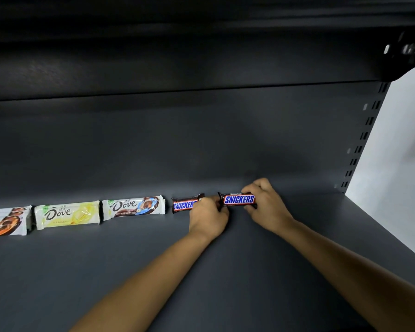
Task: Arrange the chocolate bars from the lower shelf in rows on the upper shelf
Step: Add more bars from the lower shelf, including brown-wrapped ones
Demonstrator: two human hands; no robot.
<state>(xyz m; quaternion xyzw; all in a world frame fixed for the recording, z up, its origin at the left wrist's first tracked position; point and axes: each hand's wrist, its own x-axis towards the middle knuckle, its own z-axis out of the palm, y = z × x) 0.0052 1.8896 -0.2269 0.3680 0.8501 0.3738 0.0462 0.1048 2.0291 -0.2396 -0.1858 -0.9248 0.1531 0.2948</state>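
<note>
- Between the two hands, at the back of the shelf [225, 271], two bars meet almost end to end. The left hand [207, 216] curls its fingers round the near end of the left Snickers bar [183, 204]. The right hand [264, 202] pinches the far end of the right Snickers bar [238, 199], fingers over the top and thumb underneath.
- Neither hand is slack; each has hold of its own bar. I cannot tell whether the right bar rests fully on the shelf or is slightly lifted.
- Out beyond the left hand, the row runs on in one line: a blue Dove bar [133, 207], a yellow Dove bar [66, 214] and an orange Dove bar [5, 221], the last cut off by the frame edge.
- Beyond the right hand the shelf goes on to a slotted upright [367, 130].
- Risk one: the left hand's knuckles hide the gap between the Snickers bars, so the ends could ride over each other if both are pushed inward together.
- Risk two: a nudge from the left hand toward the Dove side would probably send the left Snickers bar into the blue Dove bar and skew the line, since glossy wrappers likely slide easily on painted metal.
- Risk three: the right bar sits a touch farther back than its neighbour, so letting go now may leave a stepped row.
- Risk four: drawing the forearms back low could sweep a bar forward.
</note>
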